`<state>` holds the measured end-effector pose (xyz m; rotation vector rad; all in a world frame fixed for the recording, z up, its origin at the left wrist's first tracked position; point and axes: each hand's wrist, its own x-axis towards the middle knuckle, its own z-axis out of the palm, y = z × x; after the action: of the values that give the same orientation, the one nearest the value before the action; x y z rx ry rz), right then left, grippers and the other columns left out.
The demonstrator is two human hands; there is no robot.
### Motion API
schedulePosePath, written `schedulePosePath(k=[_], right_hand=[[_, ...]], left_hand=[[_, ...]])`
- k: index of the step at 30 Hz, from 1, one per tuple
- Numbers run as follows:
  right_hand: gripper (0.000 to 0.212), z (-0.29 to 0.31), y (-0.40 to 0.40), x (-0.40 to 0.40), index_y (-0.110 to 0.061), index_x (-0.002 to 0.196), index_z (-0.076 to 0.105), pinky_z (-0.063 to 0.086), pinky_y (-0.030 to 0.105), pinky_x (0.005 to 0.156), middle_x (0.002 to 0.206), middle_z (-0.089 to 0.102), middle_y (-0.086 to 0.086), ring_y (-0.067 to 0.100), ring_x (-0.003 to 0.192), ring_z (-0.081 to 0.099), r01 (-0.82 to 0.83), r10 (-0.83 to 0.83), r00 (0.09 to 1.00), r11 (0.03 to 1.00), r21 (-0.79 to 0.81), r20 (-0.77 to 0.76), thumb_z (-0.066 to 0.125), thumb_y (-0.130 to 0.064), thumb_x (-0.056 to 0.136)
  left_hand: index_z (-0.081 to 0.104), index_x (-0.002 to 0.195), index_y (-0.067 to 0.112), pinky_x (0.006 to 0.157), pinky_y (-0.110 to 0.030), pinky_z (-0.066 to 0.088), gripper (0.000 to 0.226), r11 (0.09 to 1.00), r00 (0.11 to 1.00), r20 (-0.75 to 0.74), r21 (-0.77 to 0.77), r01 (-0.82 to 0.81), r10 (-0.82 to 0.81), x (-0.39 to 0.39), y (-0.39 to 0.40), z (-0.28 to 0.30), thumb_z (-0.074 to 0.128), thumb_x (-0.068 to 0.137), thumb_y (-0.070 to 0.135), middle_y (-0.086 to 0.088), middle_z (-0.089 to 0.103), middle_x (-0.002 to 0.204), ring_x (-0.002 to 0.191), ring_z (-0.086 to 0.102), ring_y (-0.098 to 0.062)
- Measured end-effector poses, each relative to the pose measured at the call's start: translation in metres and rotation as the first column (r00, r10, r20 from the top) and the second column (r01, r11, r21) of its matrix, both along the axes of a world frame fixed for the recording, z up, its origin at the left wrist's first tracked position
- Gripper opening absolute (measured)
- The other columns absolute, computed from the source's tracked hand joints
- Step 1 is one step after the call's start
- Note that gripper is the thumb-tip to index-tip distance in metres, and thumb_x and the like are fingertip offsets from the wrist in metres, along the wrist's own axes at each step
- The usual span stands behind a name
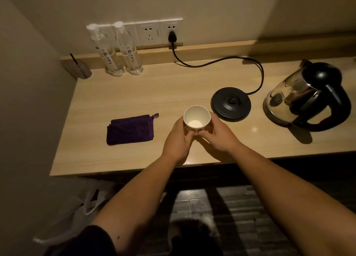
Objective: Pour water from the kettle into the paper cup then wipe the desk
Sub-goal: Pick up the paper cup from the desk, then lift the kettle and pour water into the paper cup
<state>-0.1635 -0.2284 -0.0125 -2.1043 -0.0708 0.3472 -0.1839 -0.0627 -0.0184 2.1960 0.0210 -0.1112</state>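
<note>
Currently both hands on the cup (196, 119): left hand (178, 138) and right hand (218, 135) each have their grip clamped round its sides, mid tabletop (134, 94). Cup upright, looks empty. Kettle (306, 97) stands off its base (231, 103), far right. Cloth (130, 129) folded, left of the cup, apart from it.

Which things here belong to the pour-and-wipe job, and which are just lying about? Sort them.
Job: paper cup held by left hand and right hand; kettle; purple cloth; desk.
Lying about: two water bottles; kettle base, its plug.
</note>
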Motion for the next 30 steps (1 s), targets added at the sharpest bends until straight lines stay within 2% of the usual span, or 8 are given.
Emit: schedulePosePath(k=[8,11,14,17,19,22,26,30], right_hand=[[0.079,-0.001,-0.003,-0.010,-0.050,0.139,0.021,0.037,0.020,0.084,0.141,0.047,-0.010,0.008,0.117,0.046,-0.001,0.001,1.000,1.000,-0.010,-0.029,0.067,-0.048,0.075],[0.089,-0.001,-0.010,-0.013,-0.040,0.148,0.013,0.037,0.034,0.099,0.153,0.035,-0.006,0.015,0.134,0.038,0.018,-0.019,0.999,0.999,-0.051,-0.033,0.069,-0.046,0.078],[0.087,0.011,-0.026,-0.022,-0.029,0.151,0.014,0.032,0.033,0.103,0.155,0.032,-0.001,0.019,0.138,0.034,0.056,-0.054,0.998,0.992,-0.111,0.026,0.070,-0.034,0.084],[0.080,0.041,-0.048,-0.031,-0.026,0.150,0.021,0.033,0.033,0.107,0.152,0.037,-0.002,0.013,0.135,0.036,0.106,-0.093,0.988,0.989,-0.105,0.121,0.067,-0.033,0.086],[0.073,0.065,-0.067,-0.036,-0.027,0.148,0.026,0.034,0.032,0.106,0.149,0.040,-0.003,0.008,0.132,0.038,0.169,-0.139,0.967,0.978,-0.127,0.213,0.066,-0.031,0.087],[0.061,0.098,-0.102,-0.041,-0.028,0.143,0.036,0.037,0.028,0.099,0.145,0.042,-0.003,0.003,0.123,0.038,0.310,-0.215,0.889,0.932,-0.186,0.405,0.063,-0.032,0.088],[0.058,0.120,-0.156,-0.038,-0.025,0.137,0.040,0.030,0.023,0.102,0.145,0.037,0.001,0.015,0.132,0.034,0.571,-0.316,0.704,0.784,-0.242,0.637,0.062,-0.037,0.085],[0.075,0.110,-0.194,-0.024,-0.022,0.143,0.032,0.035,0.042,0.108,0.151,0.026,0.003,0.022,0.136,0.029,0.709,-0.581,0.685,0.668,-0.223,0.439,0.069,-0.042,0.080]], left_hand=[[0.027,0.147,0.033,0.090,-0.026,0.035,0.067,1.000,0.999,-0.053,-0.024,0.011,-0.012,-0.007,0.004,-0.004,0.062,0.089,0.038,0.005,0.045,0.147,0.129,0.046,-0.016],[0.016,0.151,0.034,0.096,-0.026,0.032,0.093,0.992,0.989,-0.143,-0.114,-0.044,0.027,-0.008,0.003,-0.003,0.072,0.079,0.052,0.008,0.036,0.154,0.137,0.036,-0.012],[0.008,0.154,0.032,0.097,-0.022,0.030,0.108,0.978,0.982,-0.180,-0.189,-0.082,0.048,-0.009,0.004,-0.003,0.080,0.075,0.045,0.006,0.031,0.157,0.140,0.032,-0.012],[0.010,0.155,0.030,0.076,0.003,0.034,0.107,0.960,0.981,-0.185,-0.260,-0.100,0.052,-0.007,0.003,-0.002,0.083,0.076,0.029,0.006,0.033,0.155,0.133,0.034,-0.009],[0.014,0.154,0.030,0.060,0.006,0.034,0.104,0.943,0.982,-0.183,-0.315,-0.108,0.051,-0.006,0.000,-0.001,0.083,0.076,0.022,0.008,0.037,0.149,0.122,0.038,-0.004],[0.030,0.144,0.039,0.059,0.001,0.041,0.089,0.928,0.985,-0.169,-0.360,-0.102,0.042,-0.006,-0.002,-0.001,0.082,0.074,0.021,0.024,0.047,0.129,0.102,0.049,0.007],[0.036,0.127,0.053,0.073,-0.013,0.043,0.075,0.946,0.984,-0.169,-0.307,-0.104,0.053,-0.009,-0.002,-0.006,0.082,0.070,0.037,0.033,0.050,0.112,0.104,0.050,0.005],[0.042,0.126,0.049,0.082,-0.029,0.054,0.077,0.923,0.979,-0.192,-0.359,-0.138,0.071,-0.010,0.002,-0.016,0.083,0.061,0.041,0.023,0.057,0.114,0.105,0.056,-0.006]])
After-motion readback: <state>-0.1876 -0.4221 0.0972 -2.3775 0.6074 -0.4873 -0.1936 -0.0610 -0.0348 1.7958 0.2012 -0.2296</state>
